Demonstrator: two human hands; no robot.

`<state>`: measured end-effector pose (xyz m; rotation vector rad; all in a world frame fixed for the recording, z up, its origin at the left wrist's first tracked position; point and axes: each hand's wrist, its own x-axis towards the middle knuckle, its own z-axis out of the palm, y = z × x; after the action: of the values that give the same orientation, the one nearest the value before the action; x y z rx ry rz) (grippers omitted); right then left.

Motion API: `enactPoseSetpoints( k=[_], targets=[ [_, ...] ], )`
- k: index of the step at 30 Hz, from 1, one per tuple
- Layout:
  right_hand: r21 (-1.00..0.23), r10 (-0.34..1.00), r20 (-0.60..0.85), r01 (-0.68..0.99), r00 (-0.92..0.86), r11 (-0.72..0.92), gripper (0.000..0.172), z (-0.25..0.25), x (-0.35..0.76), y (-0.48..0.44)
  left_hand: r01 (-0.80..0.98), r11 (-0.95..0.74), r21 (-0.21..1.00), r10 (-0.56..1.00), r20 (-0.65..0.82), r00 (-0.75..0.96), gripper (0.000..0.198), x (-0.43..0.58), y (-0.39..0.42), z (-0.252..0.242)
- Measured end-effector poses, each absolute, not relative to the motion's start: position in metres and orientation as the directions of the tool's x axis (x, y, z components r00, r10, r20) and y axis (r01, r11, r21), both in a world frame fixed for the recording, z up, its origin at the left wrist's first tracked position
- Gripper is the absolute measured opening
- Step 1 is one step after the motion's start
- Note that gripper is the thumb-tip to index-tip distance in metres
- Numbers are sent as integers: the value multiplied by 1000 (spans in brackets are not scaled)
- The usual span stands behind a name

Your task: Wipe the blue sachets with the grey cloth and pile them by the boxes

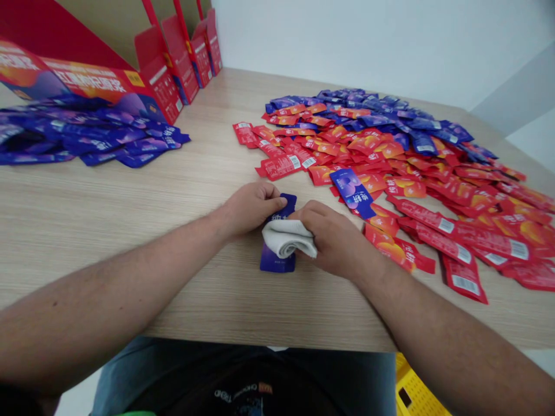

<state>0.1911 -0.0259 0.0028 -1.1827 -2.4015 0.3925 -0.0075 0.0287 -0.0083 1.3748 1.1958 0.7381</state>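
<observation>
A purple sachet (pixel 277 261) lies flat on the wooden table (pixel 130 196) in front of me. My left hand (pixel 247 209) pins its far end with curled fingers. My right hand (pixel 333 240) is closed on a folded white cloth (pixel 288 238) that rests across the middle of the sachet. Just to the right, another purple sachet (pixel 352 190) lies on top of the edge of a big spread of red and purple sachets (pixel 411 167).
A heap of purple sachets (pixel 87 138) lies at the far left, in front of red cardboard display boxes (pixel 165 69) standing in a row. A yellow crate (pixel 411 393) shows below the table's near edge at the right. A white wall stands behind.
</observation>
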Motion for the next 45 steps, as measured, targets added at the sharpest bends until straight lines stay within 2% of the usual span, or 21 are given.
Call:
enactPoseSetpoints(
  k=[5, 10, 14, 19, 25, 29, 33, 36, 38, 42, 45],
  targets=[
    [-363, 863, 334, 794, -378, 488, 15, 3, 193, -23, 195, 185, 963, 932, -235, 278, 16, -7, 27, -7],
    [-425, 810, 248, 692, -531, 584, 23, 3, 192, -25, 228, 103, 968, 943, -168, 289, 16, -7, 27, -6],
    [-377, 861, 316, 780, -398, 499, 15, 2, 191, -24, 176, 180, 968, 936, -224, 271, 16, -6, 26, -5],
    [-427, 819, 267, 700, -507, 572, 20, 0, 190, -24, 206, 130, 970, 948, -183, 260, 17, -6, 26, -4],
    [-370, 879, 359, 816, -314, 443, 19, -9, 198, -9, -5, 331, 944, 896, -312, 316, 9, -3, 26, 2],
    [-368, 887, 356, 828, -294, 423, 22, -11, 200, -5, 2, 383, 924, 844, -351, 406, 10, -5, 28, 5],
    [-379, 880, 369, 817, -298, 436, 24, -12, 200, -5, 158, 434, 887, 796, -460, 394, 15, -8, 29, 9],
    [-377, 880, 368, 817, -300, 436, 24, -10, 200, -6, 197, 441, 876, 791, -483, 375, 22, -7, 28, 11],
    [-372, 873, 357, 807, -332, 459, 21, -8, 200, -8, 172, 434, 884, 805, -466, 367, 22, -5, 27, 11],
    [-383, 782, 331, 683, -528, 623, 17, -3, 199, -14, 78, 402, 912, 864, -406, 298, 23, -2, 24, 11],
    [-362, 786, 371, 703, -494, 613, 14, -3, 199, -14, 80, 404, 911, 854, -407, 323, 22, -2, 24, 11]
  ],
)
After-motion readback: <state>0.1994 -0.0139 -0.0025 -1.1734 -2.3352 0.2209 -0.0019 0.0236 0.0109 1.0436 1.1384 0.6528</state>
